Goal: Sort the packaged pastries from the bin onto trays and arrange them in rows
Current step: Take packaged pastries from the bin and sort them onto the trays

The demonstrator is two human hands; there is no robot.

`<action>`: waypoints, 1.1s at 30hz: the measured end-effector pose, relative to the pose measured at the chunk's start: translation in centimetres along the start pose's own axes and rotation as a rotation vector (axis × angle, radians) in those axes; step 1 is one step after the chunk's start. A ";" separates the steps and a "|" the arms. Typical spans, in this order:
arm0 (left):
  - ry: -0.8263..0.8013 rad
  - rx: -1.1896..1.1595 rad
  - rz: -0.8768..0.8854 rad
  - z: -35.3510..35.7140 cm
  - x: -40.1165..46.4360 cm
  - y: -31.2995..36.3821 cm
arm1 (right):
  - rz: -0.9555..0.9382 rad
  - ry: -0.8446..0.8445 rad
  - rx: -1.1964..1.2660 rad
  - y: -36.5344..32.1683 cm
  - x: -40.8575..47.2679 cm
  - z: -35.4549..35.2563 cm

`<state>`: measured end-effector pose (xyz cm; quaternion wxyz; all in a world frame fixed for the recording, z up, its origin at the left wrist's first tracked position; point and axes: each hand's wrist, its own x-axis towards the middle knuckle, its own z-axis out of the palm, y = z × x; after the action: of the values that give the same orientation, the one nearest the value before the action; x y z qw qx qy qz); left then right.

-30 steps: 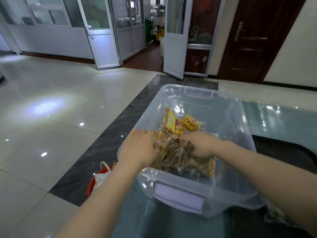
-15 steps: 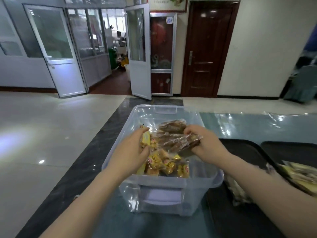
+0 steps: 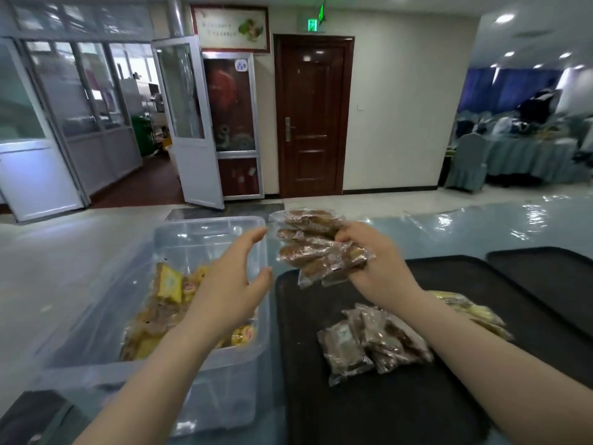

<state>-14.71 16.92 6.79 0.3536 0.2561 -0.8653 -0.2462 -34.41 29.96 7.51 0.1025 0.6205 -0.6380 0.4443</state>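
A person's right hand (image 3: 382, 268) grips a bundle of brown pastries (image 3: 317, 245), several of them, each sealed in a clear, crinkly wrapper, raised above the far left corner of a black tray (image 3: 401, 412). The fingers curl around the bundle's right side and the wrappers fan out to the left. The left hand (image 3: 231, 284) is empty, fingers spread and loosely bent, palm turned toward the bundle and just beside it, hovering over the right edge of a clear plastic bin (image 3: 96, 374). Inside the bin lie yellow-wrapped pastries (image 3: 170, 284) with red marks on the packets; the print is too blurred to read. On the black tray, near its middle, rests a small pile of brown wrapped pastries (image 3: 369, 342), overlapping one another, and a few yellow packets (image 3: 475, 313) lie at its right edge, partly behind the right forearm. The near half of this tray is bare. A second black tray (image 3: 552, 284) sits just beside it to the right, its visible surface bare. Bin and tray stand close side by side on a glossy blue-grey table (image 3: 481, 226). On the far wall, a green exit sign (image 3: 312, 25) glows above a dark wooden door (image 3: 313, 117); its lettering cannot be read.
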 end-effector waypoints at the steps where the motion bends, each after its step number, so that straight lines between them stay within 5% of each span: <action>1: 0.002 0.010 0.004 1.5 0.4 0.7 | 0.001 -0.004 -0.008 1.8 -0.6 -1.0; 8: 0.007 0.019 -0.127 12.4 3.0 4.0 | 0.197 -0.165 -0.116 17.2 -4.6 -4.6; 16: -0.094 0.111 -0.293 19.3 3.2 3.5 | 0.289 -0.392 -0.223 27.8 -5.1 1.2; 20: -0.089 0.162 -0.358 20.2 2.7 2.4 | 0.324 -0.363 -0.257 30.4 -3.9 4.4; 29: -0.036 0.227 -0.409 19.7 3.2 0.9 | 0.310 -0.979 -0.159 31.7 -2.3 7.6; 33: -0.066 0.219 -0.404 19.9 3.4 1.0 | 0.412 -1.053 -0.028 31.4 -3.4 6.0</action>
<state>-31.75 20.45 -3.48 0.2387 0.4528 -0.8291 -0.2250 -58.88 22.98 -12.14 -0.3103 0.6196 -0.7168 0.0773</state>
